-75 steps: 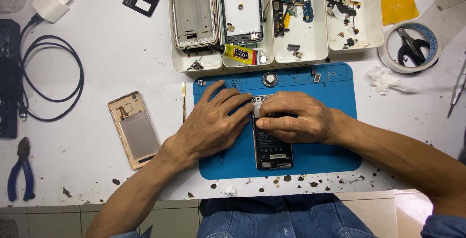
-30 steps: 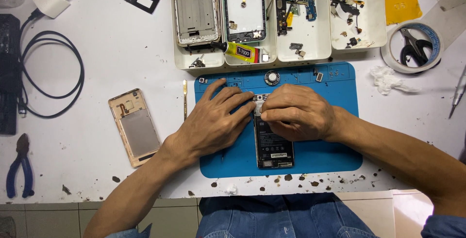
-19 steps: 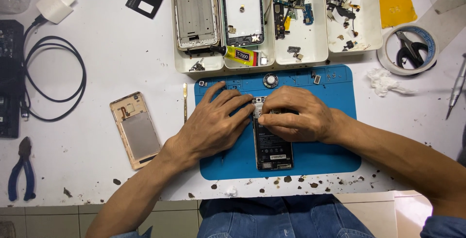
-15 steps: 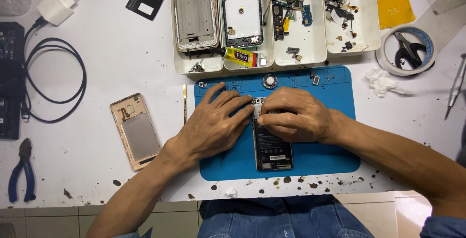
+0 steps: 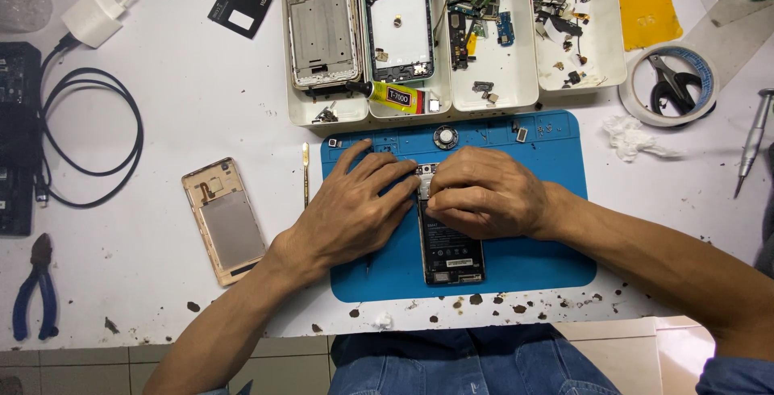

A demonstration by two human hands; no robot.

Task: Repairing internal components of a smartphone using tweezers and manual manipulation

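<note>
Both hands meet over the upper end of an opened phone [image 5: 450, 243], which lies lengthwise on a blue work mat [image 5: 548, 258]. The left hand [image 5: 355, 209] rests flat, fingers spread, with its fingertips against the phone's upper left edge. The right hand [image 5: 484, 197] is curled over the phone's top, fingers bent downward onto it; whether they pinch a part cannot be told, since the knuckles hide the contact. The phone's lower half, with its dark battery, extends out from under the hands toward the person.

Just beyond the fingertips, a small round part [image 5: 445, 136] sits on the mat's far edge. Farther beyond the hands stands a white compartmented tray [image 5: 500, 97] holding phone frames, circuit boards and small parts, with a yellow glue tube [image 5: 397, 97] lying across its near edge. Left of the left hand, a thin pry tool [image 5: 305, 173] lies just off the mat, and a gold back cover [image 5: 226, 219] farther left. Well out to the left lie a black cable [image 5: 89, 137], a white charger plug [image 5: 95, 16] and blue-handled pliers [image 5: 36, 290]. To the right of the right hand lie a crumpled tissue [image 5: 637, 139], a tape roll [image 5: 673, 85] and a screwdriver [image 5: 751, 141].
</note>
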